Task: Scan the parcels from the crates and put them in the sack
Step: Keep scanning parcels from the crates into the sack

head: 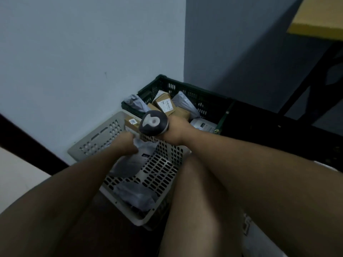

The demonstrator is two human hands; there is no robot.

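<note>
- The grey crate (96, 140) sits tilted against the wall, its open side towards the person, likely so parcels are easy to reach.
- The left hand (128, 143) reaches into it, its grip pinching a grey poly parcel (133, 162) at the top edge — apparently lifting the label clear for scanning.
- The right hand (176, 130) has its grip clenched round the scanner (153, 125), held just above that parcel.
- The green crate (185, 93) behind holds more boxes and bags — unscanned, I judge.
- What may be the sack shows only as a pale edge at lower right.
</note>
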